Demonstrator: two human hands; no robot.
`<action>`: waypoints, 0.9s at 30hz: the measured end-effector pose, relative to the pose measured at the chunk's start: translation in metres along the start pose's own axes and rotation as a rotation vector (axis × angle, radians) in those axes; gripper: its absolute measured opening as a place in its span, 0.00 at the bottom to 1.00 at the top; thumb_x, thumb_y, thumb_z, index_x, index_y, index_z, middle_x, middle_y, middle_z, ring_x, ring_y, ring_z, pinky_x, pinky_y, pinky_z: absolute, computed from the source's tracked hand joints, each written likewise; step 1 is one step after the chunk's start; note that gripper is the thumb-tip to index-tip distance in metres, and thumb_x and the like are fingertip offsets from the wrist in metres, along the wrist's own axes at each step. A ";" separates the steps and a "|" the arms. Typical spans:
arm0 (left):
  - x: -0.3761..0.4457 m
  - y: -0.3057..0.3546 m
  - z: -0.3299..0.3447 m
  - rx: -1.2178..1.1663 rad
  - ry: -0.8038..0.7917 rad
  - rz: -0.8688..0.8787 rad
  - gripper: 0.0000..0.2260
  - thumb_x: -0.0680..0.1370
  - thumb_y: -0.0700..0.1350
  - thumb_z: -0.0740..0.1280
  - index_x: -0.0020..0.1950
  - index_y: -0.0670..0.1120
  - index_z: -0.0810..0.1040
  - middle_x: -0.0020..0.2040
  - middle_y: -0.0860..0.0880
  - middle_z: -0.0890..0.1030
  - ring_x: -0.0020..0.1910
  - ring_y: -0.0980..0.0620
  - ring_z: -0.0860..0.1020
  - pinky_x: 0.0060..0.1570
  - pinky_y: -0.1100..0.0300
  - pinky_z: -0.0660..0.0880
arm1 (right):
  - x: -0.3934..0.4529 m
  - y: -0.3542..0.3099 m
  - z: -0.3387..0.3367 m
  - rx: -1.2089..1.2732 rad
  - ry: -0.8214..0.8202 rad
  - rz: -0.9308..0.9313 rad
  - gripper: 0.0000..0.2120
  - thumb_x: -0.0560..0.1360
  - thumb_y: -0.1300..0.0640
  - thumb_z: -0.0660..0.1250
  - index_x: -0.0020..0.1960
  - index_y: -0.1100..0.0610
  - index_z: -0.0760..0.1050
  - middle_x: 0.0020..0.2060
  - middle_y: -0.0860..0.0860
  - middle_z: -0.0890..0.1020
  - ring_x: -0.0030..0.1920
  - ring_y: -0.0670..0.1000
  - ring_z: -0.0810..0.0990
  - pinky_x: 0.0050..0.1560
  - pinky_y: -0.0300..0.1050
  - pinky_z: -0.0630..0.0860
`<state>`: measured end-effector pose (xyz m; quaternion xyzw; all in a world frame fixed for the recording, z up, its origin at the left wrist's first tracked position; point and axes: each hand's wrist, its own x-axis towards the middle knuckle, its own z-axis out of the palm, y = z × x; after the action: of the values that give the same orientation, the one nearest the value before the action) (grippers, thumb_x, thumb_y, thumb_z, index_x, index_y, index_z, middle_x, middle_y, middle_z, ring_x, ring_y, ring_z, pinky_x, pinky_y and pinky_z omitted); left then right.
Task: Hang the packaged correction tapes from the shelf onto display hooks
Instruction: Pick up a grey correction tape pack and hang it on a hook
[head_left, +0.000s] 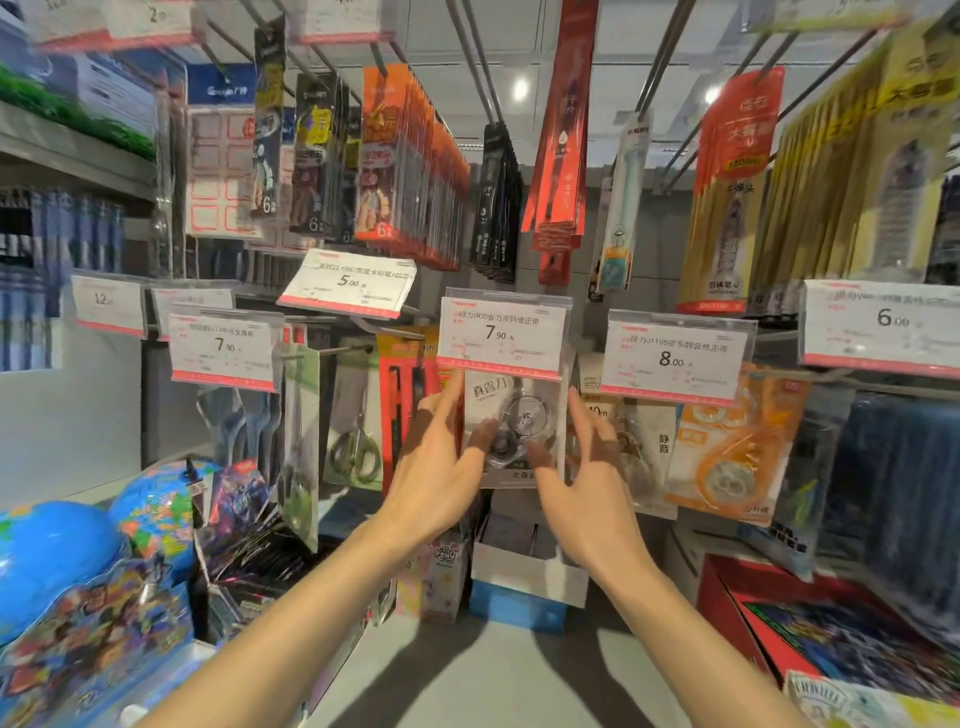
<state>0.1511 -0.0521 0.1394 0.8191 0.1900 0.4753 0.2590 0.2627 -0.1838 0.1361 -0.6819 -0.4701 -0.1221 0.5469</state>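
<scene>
Both forearms reach up from the near edge; the left hand and right hand flank one packaged correction tape, fingers extended and loose along its side edges, thumbs on its front. The pack is a clear blister on white card, showing a transparent dispenser with round reels. It hangs directly below the 7.90 price tag, with an orange correction tape pack further right of that tag.
</scene>
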 end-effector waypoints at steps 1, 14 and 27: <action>0.001 -0.002 0.002 -0.022 -0.005 0.008 0.31 0.82 0.64 0.57 0.80 0.68 0.43 0.82 0.59 0.58 0.74 0.48 0.70 0.64 0.54 0.67 | 0.001 0.000 0.000 -0.010 -0.010 0.010 0.35 0.82 0.45 0.65 0.82 0.39 0.49 0.81 0.45 0.57 0.79 0.54 0.63 0.72 0.44 0.60; 0.014 -0.004 0.025 -0.219 0.005 0.027 0.35 0.78 0.70 0.58 0.78 0.71 0.40 0.84 0.56 0.52 0.83 0.52 0.50 0.79 0.40 0.54 | 0.016 -0.003 0.001 -0.109 -0.168 0.095 0.39 0.82 0.36 0.56 0.81 0.39 0.34 0.84 0.48 0.50 0.75 0.63 0.71 0.74 0.58 0.68; 0.021 -0.006 0.021 -0.155 -0.035 -0.051 0.39 0.72 0.78 0.58 0.78 0.71 0.44 0.83 0.54 0.56 0.80 0.44 0.61 0.73 0.33 0.63 | -0.010 -0.004 -0.024 -0.483 -0.110 -0.132 0.15 0.82 0.48 0.63 0.56 0.61 0.74 0.35 0.52 0.81 0.38 0.57 0.83 0.40 0.53 0.79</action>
<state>0.1785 -0.0409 0.1412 0.7998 0.1688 0.4674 0.3367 0.2626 -0.2101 0.1412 -0.7663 -0.4998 -0.2292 0.3325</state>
